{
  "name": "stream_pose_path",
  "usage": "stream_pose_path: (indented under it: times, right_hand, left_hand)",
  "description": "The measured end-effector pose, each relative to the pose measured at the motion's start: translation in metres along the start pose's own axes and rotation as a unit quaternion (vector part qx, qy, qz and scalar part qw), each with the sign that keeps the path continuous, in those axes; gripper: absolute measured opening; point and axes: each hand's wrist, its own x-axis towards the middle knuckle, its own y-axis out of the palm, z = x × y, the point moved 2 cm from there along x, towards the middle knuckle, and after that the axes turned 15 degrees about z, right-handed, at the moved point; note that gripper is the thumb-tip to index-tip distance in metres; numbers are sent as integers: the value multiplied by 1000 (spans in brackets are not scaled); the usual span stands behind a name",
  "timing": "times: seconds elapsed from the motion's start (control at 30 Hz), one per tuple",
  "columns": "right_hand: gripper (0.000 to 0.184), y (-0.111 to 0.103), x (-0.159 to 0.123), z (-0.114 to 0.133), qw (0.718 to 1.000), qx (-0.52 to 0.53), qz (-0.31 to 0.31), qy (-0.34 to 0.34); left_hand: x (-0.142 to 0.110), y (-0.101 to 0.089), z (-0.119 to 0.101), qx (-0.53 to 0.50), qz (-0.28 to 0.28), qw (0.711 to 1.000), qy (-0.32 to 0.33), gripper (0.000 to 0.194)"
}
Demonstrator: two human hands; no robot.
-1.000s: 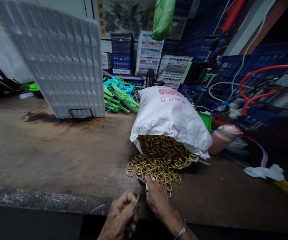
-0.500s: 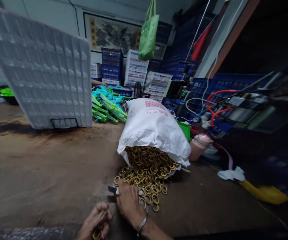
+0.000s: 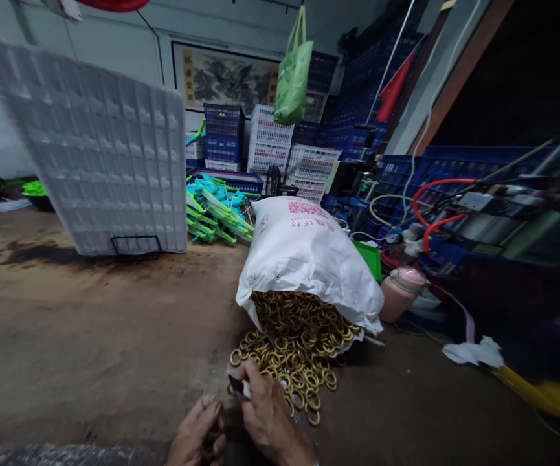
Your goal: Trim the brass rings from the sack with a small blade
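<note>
My left hand (image 3: 197, 432) is curled closed at the bottom edge, with gold-coloured rings dimly visible inside its fingers. Just to its right, my right hand (image 3: 270, 414) is closed round a small knife (image 3: 236, 384), whose short dark blade points left past the fingers. A white part of the knife shows by the thumb. The right hand is beside a spill of gold rings (image 3: 303, 369), partly covering the nearest ones. Those rings pour from the open mouth of a white woven sack (image 3: 309, 259) lying on its side, with red print on top.
A ribbed translucent panel (image 3: 114, 162) stands in a black wire holder on the worktable (image 3: 114, 336). Behind lie green and blue plastic pieces (image 3: 219, 207). A pink bottle (image 3: 401, 294) and a machine with orange hoses (image 3: 435, 213) are at right. Stacked crates (image 3: 270, 139) fill the back.
The view first swings right and up, then slightly back. My right hand with the knife stays near the spilled rings, and my left hand stays closed beside it.
</note>
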Motion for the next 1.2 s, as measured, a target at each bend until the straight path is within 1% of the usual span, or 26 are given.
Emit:
stream_pose_path:
  times: [0.03,0.13,0.2,0.3,0.37,0.43,0.47,0.53,0.63,0.7,0.83,0.97,1.03,1.1,1.17,1.2]
  right_hand:
    - [33,-3,-3,2,999,29,11,-8]
    - [14,-8,-10,4,996,89,27,-12]
    - [2,-9,-12,3,990,135,35,-7]
    - [15,-6,-13,-2,974,218,57,7]
    - [21,-4,-12,-6,962,263,68,15]
    - [24,-2,-11,-10,955,288,66,20]
    - [25,-2,-11,-12,953,294,64,22]
    - [25,-1,-11,-14,953,296,64,24]
    - [23,-3,-13,-14,957,282,66,26]
    - [22,-6,-15,-12,960,270,63,24]
    - [20,-10,-16,-10,960,271,65,16]
    - [21,-10,-16,-15,962,268,54,24]
    - [23,-10,-18,-18,970,235,42,37]
    - [20,-9,-21,-19,982,176,43,48]
    - [15,-7,-25,-19,991,110,60,45]
    - [17,-6,-27,-18,994,79,71,39]
  left_hand:
    - [0,5,0,27,-11,1000,5,47]
    - [0,19,-1,87,2,996,27,47]
    - [0,25,-3,115,6,993,37,46]
    - [-1,28,-5,163,-5,985,55,42]
    - [-2,28,-7,209,-10,974,87,40]
    - [-2,28,-8,251,-6,960,121,37]
    - [-2,28,-7,261,-3,957,126,36]
    - [-1,28,-4,253,12,963,98,34]
    - [0,28,4,191,42,980,26,35]
    - [0,28,7,160,58,985,4,35]
    - [-3,32,6,140,79,987,7,32]
    - [-6,35,6,108,92,990,1,27]
    - [-6,34,7,102,90,991,0,27]
    - [-5,32,7,108,85,990,9,28]
    - [-3,30,8,123,78,989,25,29]
    - [-2,29,8,129,74,988,33,30]
